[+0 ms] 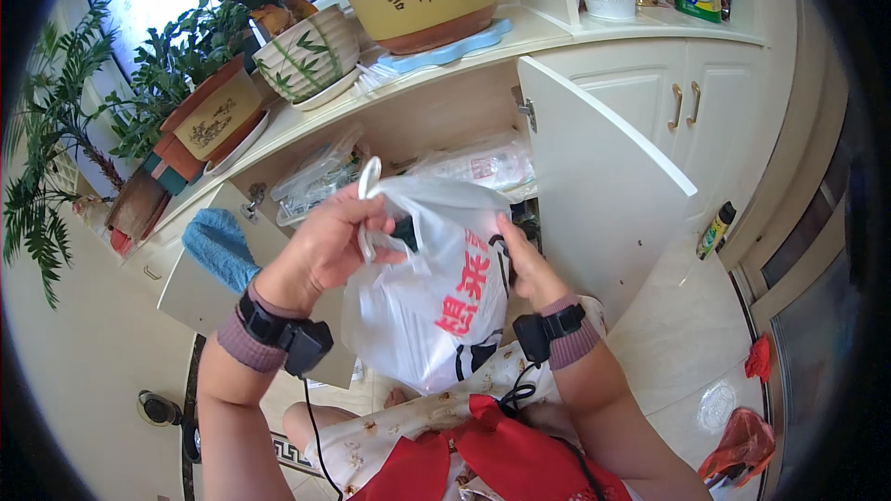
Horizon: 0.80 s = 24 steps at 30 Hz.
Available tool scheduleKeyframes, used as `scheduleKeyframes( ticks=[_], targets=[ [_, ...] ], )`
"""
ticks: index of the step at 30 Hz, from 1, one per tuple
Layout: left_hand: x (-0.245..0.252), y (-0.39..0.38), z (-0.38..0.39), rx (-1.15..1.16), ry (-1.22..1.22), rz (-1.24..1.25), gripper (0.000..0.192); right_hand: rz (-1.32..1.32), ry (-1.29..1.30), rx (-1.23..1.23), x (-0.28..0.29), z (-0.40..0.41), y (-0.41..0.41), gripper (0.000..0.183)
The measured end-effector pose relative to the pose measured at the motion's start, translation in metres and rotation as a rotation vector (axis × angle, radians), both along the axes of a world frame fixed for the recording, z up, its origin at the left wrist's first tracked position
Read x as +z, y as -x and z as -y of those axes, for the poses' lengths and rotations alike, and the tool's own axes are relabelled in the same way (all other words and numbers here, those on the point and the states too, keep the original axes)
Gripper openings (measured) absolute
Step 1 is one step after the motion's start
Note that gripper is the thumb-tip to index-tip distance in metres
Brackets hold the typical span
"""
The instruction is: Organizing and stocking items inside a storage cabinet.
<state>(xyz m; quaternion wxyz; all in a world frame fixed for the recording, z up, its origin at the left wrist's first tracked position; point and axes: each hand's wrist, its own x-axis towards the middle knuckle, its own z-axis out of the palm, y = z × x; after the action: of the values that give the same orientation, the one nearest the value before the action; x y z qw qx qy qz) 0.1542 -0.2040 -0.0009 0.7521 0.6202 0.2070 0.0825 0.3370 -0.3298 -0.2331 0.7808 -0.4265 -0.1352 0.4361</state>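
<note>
A white plastic carrier bag (424, 313) with red and black print hangs between my hands, in front of an open low cabinet. My left hand (341, 236) grips the bag by its handle, at the upper left of its mouth. Against the bag's right side lies my right hand (525, 257), its thumb on the plastic; its other fingers are partly hidden, so its grip is unclear. Something dark green shows through the bag's opening. Behind the bag, a clear plastic container (320, 174) and plastic-wrapped packages (480, 163) lie on the cabinet shelf.
The open cabinet door (605, 188) stands to the right; another open door (278, 278), with a blue cloth (219, 247) over it, is at left. Potted plants, including a bamboo-patterned pot (310, 56), line the countertop. A spray can (715, 229) and a red plastic bag (741, 445) are at right.
</note>
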Motion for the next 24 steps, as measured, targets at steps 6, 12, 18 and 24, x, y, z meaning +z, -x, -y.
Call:
scheduleKeyframes(
  ticks=[6, 12, 18, 24],
  targets=[
    [0.029, -0.024, 0.013, -0.028, -0.068, 0.140, 0.005, -0.135, -0.231, 0.021, -0.005, 0.012, 0.007, 0.066],
    [0.031, -0.039, 0.006, -0.032, -0.209, 0.254, 0.003, -0.210, -0.352, 0.385, 0.018, 0.034, 0.017, 0.068],
    [-0.002, -0.066, -0.034, 0.037, -0.368, 0.254, 0.007, -0.330, -0.498, 0.249, -0.002, -0.009, 0.010, 0.044],
    [-0.022, -0.081, -0.053, 0.036, -0.602, 0.340, 0.009, -0.384, -0.439, 0.086, 0.006, -0.048, 0.000, 0.042]
  ],
)
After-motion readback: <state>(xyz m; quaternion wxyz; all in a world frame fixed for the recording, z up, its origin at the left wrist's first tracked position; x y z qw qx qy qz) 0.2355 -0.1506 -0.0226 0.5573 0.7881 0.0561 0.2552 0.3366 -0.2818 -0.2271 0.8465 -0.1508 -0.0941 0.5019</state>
